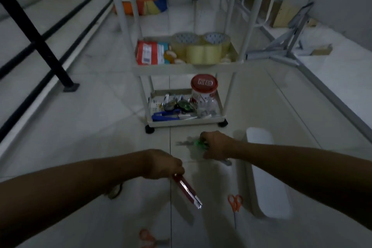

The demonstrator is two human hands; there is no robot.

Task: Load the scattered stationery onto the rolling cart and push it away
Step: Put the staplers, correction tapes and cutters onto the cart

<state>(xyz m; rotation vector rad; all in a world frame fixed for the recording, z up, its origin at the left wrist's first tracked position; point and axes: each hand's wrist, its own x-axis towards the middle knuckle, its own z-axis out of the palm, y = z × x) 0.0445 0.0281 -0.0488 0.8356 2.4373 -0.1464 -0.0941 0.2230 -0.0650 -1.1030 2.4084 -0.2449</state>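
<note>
A black railing (pixel 38 40) runs along the left side of the tiled floor (pixel 90 127). Low at the left, the left hand (pixel 164 165) reaches in with its fingers (pixel 179 169) closed around the upper end of a red box cutter (pixel 188 191), which slants down and to the right just above the floor. A dark, rounded object (pixel 115 191) lies half hidden under the left forearm; what it is cannot be told. At the bottom edge, a blurred pair of orange-handled scissors (pixel 149 238) lies on the tiles.

Ahead in the middle stands the white rolling cart (pixel 185 68) on black wheels. Its middle shelf holds a red and white packet (pixel 149 53) at the left end and clear tape rolls (pixel 201 48) filling the rest. Its bottom shelf holds pens, a blue stapler (pixel 166 117) along the near edge, and a red-lidded jar (pixel 204 90) at the right.

Just in front of the cart, the right hand (pixel 216 145) is down at the floor, fingers (pixel 203 137) curled and pinching a small green item (pixel 198 142), too blurred to name. A second pair of orange scissors (pixel 235 204) lies on the floor below that arm, just beside a white tray (pixel 267 177) resting on the tiles. Grey folded metal frames (pixel 285 46) lie at the far right.
</note>
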